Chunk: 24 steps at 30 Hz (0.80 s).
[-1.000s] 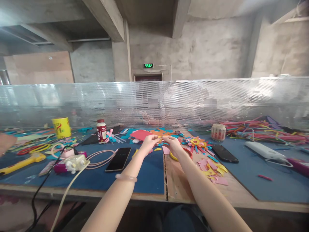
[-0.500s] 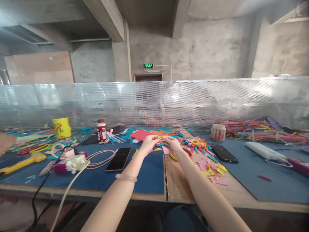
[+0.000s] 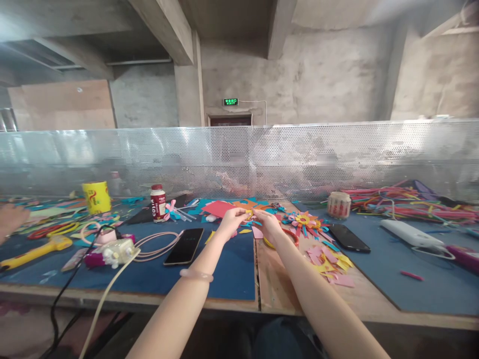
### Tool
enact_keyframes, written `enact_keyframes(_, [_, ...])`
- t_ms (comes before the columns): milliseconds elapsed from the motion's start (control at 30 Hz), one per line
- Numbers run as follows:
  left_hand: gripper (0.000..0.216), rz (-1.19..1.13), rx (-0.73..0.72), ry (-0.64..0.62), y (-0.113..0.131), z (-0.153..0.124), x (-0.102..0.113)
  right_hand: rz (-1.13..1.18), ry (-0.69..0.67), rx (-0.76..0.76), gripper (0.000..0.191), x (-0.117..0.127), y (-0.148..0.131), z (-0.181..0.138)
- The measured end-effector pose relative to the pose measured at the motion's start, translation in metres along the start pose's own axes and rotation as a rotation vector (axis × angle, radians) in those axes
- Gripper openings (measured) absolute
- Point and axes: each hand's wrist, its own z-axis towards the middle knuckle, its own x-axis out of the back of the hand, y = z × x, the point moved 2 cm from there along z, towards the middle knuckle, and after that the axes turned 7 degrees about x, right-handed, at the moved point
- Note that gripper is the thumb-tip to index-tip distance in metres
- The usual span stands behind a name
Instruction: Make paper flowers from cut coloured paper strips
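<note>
Both hands meet over the middle of the table. My left hand (image 3: 234,222) and my right hand (image 3: 268,225) pinch a small yellow paper piece (image 3: 249,213) between their fingertips; its shape is mostly hidden by the fingers. Just behind the hands lie a red paper sheet (image 3: 217,208) and cut blue and orange paper. To the right is a layered paper flower (image 3: 304,220) with an orange and yellow centre. Red-and-yellow handled scissors (image 3: 291,236) lie partly hidden under my right wrist. Pink and yellow paper scraps (image 3: 329,262) are heaped nearer the front.
A dark phone (image 3: 184,246) lies left, another phone (image 3: 349,238) right. Further left are a coffee bottle (image 3: 157,204), a yellow tin (image 3: 96,198), a yellow glue gun (image 3: 35,253) and a cabled power plug. Another person's hand (image 3: 13,219) is at the far left edge.
My hands stay together on the yellow paper piece with barely any shift. The other person's hand at the far left has moved slightly and shows more of its fingers.
</note>
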Motion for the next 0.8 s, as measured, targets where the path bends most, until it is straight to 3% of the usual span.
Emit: enact_keyframes(800, [0.020,-0.069,0.019,0.047,0.0014,0.0002,0.0002,-0.029,0.040,0.046,0.021,-0.0027,0.0000,0.0000])
